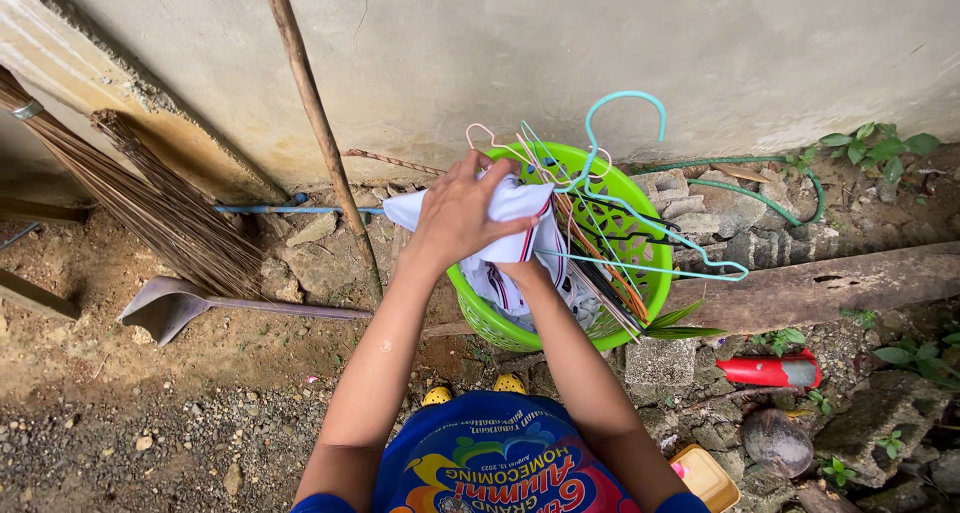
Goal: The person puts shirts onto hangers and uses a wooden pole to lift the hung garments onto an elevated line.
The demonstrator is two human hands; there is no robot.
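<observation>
Two bare hands are shown over a green plastic basket (pixel 500 325) standing on the ground at the foot of a plastered wall (pixel 560 53). A white garment (pixel 515 205) with dark and red trim is gathered above the basket's near rim. The left hand (pixel 462 213) is laid on top of the garment with its fingers curled down into the cloth, gripping it. The right hand (pixel 520 269) is largely hidden beneath the bunched fabric; only the wrist and part of the hand are seen, so its grip cannot be told, though it is in contact with the cloth from below. Part of the garment hangs down inside the basket.

Several wire hangers are seen standing in the basket, among them a teal hanger (pixel 628 123) whose hook rises above the rim and a pink hanger (pixel 485 133) just behind the left hand.

To the left, a bundle broom (pixel 160 208) is leaned against the wall, and a metal dustpan (pixel 165 308) with a long handle is laid on the dirt. A wooden pole (pixel 320 133) is propped at a slant between broom and basket. To the right, a weathered plank (pixel 830 285) lies on broken stones, with a red cylinder (pixel 765 370) near it.
</observation>
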